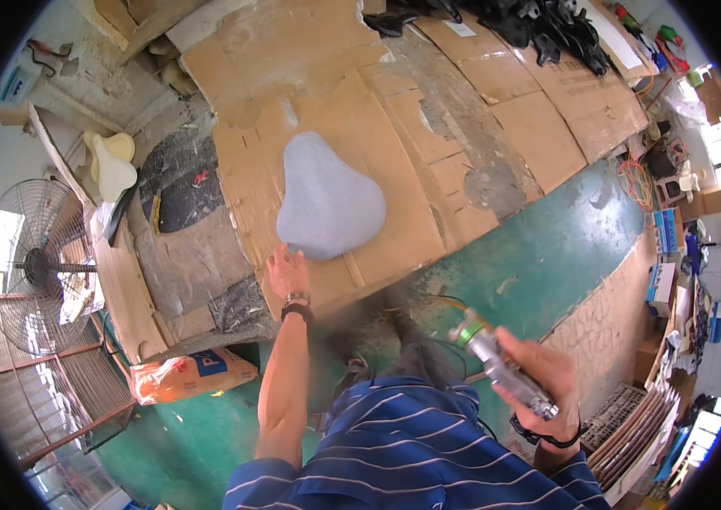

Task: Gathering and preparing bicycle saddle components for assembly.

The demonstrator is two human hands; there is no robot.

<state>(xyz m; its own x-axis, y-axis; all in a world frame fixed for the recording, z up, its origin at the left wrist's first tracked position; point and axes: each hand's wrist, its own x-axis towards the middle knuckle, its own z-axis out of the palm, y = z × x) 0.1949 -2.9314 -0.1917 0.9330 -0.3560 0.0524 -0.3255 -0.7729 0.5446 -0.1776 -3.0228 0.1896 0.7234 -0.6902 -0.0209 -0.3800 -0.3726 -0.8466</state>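
Grey foam pad (pixel 329 197), pear-shaped, is lying on the cardboard-covered worktop (pixel 462 153), just beyond the fingers (pixel 280 255) of the left hand (pixel 289 272), which are spreading open and reaching its near edge, gripping nothing. It is looking soft, light and bendy, so I judge the wide rounded rim nearest the fingertips the best hold. The right hand (pixel 547 374) is wrapping closed around a metal spray tool (pixel 501 365).

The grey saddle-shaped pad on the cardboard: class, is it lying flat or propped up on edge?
Lying flat. The grey pad shows its whole broad face on the cardboard sheet; the left hand reaches its near edge.
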